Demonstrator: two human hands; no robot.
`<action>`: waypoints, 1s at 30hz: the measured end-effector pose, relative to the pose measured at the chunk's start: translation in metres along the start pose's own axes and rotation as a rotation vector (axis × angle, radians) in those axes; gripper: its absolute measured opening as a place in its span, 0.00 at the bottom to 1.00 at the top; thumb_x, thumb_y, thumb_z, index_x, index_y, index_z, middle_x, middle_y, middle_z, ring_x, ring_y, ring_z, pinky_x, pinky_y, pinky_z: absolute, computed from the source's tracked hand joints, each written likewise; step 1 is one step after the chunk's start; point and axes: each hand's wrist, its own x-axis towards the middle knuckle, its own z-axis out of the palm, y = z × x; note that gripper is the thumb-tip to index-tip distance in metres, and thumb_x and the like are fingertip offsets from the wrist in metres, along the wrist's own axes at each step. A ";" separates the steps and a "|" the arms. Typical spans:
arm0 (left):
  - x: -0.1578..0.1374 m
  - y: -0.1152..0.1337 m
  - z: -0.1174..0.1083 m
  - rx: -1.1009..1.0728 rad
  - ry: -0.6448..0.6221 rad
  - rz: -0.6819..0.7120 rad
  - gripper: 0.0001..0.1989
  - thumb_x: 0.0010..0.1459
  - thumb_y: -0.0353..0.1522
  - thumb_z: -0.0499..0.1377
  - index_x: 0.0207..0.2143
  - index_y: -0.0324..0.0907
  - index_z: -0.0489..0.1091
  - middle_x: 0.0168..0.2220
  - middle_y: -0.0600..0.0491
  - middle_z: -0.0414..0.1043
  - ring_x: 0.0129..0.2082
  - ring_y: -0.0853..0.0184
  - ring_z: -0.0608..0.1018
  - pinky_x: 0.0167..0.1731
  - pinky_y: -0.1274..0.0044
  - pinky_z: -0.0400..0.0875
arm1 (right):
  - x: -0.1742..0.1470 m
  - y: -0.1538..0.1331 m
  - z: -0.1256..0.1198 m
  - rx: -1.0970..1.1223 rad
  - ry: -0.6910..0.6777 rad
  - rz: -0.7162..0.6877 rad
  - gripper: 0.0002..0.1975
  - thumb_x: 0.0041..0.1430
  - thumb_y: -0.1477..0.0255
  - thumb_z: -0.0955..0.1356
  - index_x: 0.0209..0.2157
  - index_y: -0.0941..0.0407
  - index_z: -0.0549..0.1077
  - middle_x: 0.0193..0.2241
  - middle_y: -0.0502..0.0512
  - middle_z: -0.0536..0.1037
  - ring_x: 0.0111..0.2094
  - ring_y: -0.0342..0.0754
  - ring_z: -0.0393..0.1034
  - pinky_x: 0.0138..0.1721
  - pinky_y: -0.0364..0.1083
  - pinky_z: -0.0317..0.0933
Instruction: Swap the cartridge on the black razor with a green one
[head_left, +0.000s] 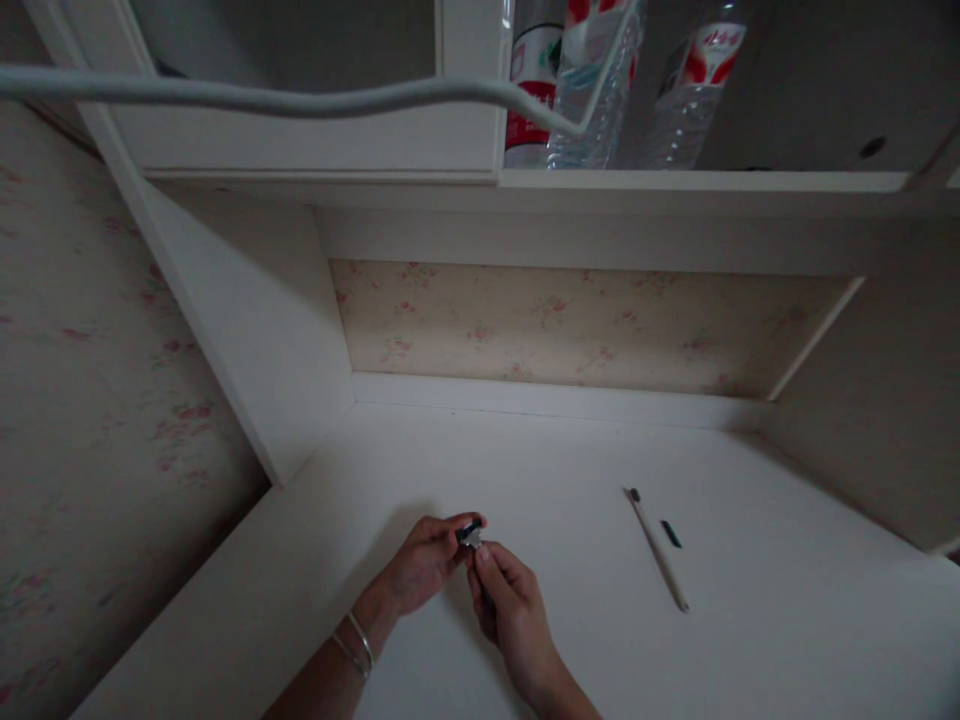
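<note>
A small black and silvery metal object (pixel 470 535) is pinched between my two hands above the white desktop; its exact kind is too small to tell. My left hand (pixel 424 562) grips its dark part with thumb and fingers. Bent fingers of my right hand (pixel 510 610) press on the silvery part from the lower right, and something dark shows partly under them. To the right lies a slim pale pen-like stick (pixel 660 552) with a dark tip. Beside it is a short dark green piece (pixel 671 534).
The white desktop (pixel 390 460) sits under a shelf (pixel 675 195). Plastic bottles (pixel 592 100) stand on the shelf at the upper right. A pale cable or bar (pixel 300 100) crosses the top of the view. Side panels (pixel 247 330) bound the desk.
</note>
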 end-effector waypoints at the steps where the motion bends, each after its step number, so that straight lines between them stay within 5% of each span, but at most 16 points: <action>1: 0.000 0.000 0.000 -0.004 -0.002 0.001 0.14 0.46 0.33 0.69 0.38 0.40 0.78 0.45 0.46 0.75 0.37 0.69 0.74 0.38 0.80 0.66 | 0.000 0.000 0.000 -0.001 0.000 -0.003 0.23 0.57 0.51 0.65 0.24 0.57 0.62 0.14 0.41 0.54 0.14 0.35 0.42 0.13 0.36 0.37; 30: 0.002 0.003 0.004 0.062 -0.017 0.045 0.14 0.46 0.34 0.69 0.37 0.42 0.78 0.45 0.47 0.76 0.39 0.68 0.75 0.42 0.77 0.65 | 0.003 0.000 -0.003 -0.077 0.022 -0.055 0.21 0.60 0.54 0.64 0.25 0.57 0.63 0.15 0.41 0.54 0.15 0.36 0.43 0.15 0.38 0.38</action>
